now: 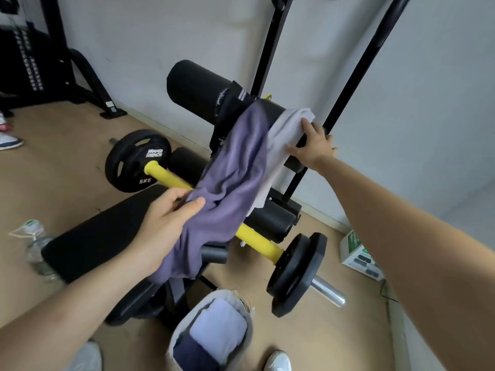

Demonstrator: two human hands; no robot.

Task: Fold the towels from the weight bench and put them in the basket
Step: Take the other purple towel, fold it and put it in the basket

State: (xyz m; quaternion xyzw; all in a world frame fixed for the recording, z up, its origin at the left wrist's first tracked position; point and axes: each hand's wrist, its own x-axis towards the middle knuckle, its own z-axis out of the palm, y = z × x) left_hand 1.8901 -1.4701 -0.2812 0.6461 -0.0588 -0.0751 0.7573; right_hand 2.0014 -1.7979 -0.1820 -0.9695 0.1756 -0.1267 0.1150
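With the left hand [171, 210] pinching the purple towel [227, 183] draped off the roller pad [198, 87], the right hand [313, 148], fingers spread flat on the white towel [284, 129], should probably lift gently, clear of the barbell [166, 178], toward the basket [174, 333] below.

Head-worn view, downward, close over bench [107, 236]

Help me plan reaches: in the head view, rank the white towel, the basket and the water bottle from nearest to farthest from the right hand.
1. White towel: under the right hand, on the roller pad.
2. Basket: on the floor, bottom centre.
3. Water bottle: floor, far left.
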